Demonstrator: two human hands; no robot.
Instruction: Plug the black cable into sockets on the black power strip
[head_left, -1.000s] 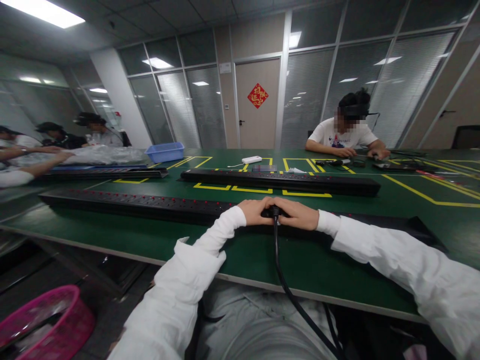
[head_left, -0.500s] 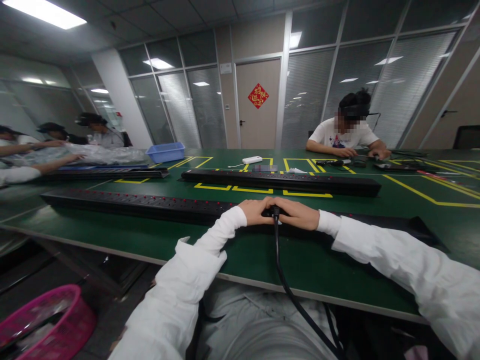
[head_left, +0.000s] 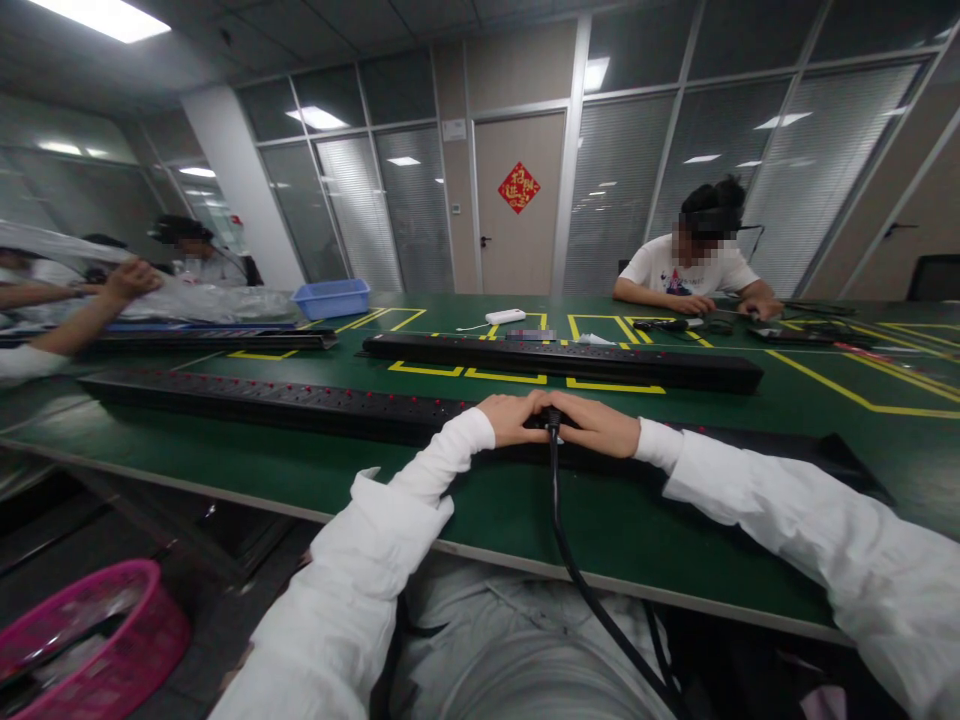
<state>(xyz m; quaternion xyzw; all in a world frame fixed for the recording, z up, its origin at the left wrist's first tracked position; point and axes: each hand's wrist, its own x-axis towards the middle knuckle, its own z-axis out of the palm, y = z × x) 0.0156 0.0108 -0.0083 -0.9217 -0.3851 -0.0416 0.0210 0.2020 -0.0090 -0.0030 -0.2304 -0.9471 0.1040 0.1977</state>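
A long black power strip (head_left: 247,398) with a row of small red dots along its top lies across the table in front of me. At its middle, my left hand (head_left: 514,418) and my right hand (head_left: 600,424) meet around the black plug of a power cord (head_left: 554,424). The fingers of both hands are closed about the plug, and their tips are partly hidden. From the plug the thick black cord (head_left: 559,520) hangs over the table edge and down past my lap. My hands rest against the strip, which runs on beneath my right forearm.
Behind lies a second black strip (head_left: 562,362) on the green table (head_left: 375,480). Past it are a white device (head_left: 505,317) and a blue bin (head_left: 331,299). A pink basket (head_left: 142,640) stands at lower left. Co-workers sit left and across; one hand (head_left: 131,282) lifts plastic film.
My hands stay on the plug with hardly any movement. At the left, a co-worker's hand has risen, raising clear plastic film. The view has shifted very slightly.
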